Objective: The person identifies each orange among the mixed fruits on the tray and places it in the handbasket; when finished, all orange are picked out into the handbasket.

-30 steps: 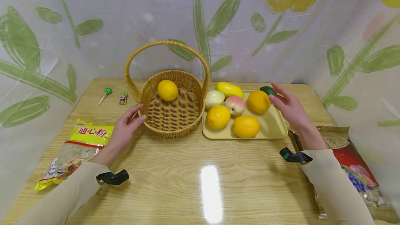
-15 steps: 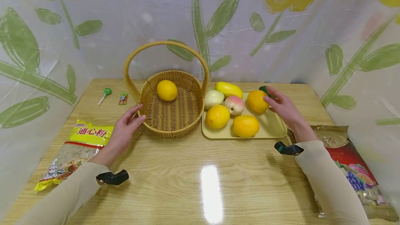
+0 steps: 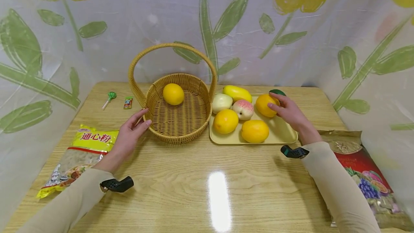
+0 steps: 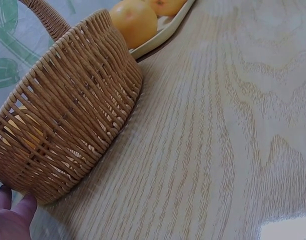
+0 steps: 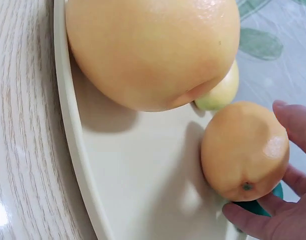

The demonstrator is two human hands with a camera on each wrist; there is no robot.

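Note:
My left hand [image 3: 130, 130] rests its fingertips and thumb against the outer left side of a round wicker basket [image 3: 179, 138] with a tall arched handle. A yellow-orange fruit [image 3: 173, 94] lies inside the basket. Over the right part of a cream tray [image 3: 286, 136], my right hand [image 3: 289, 112] has its fingers spread around an orange [image 3: 264, 105]. In the right wrist view the thumb is at one side of this orange [image 5: 243, 150], with fingers at its far side and below. Whether they press on it, I cannot tell.
Also on the tray are a peach [image 3: 243, 109], a pale green fruit [image 3: 221, 103], a long yellow fruit [image 3: 237, 93] and two yellow-orange fruits [image 3: 255, 131]. A dark green fruit [image 3: 277, 92] sits behind. Around lie a lollipop [image 3: 110, 99], a candy [image 3: 128, 102], a pasta bag [image 3: 81, 154] and a brown bag [image 3: 365, 175].
My right hand has moved left from the tray's right side, its thumb and fingers coming over the orange. The left hand and basket stay put.

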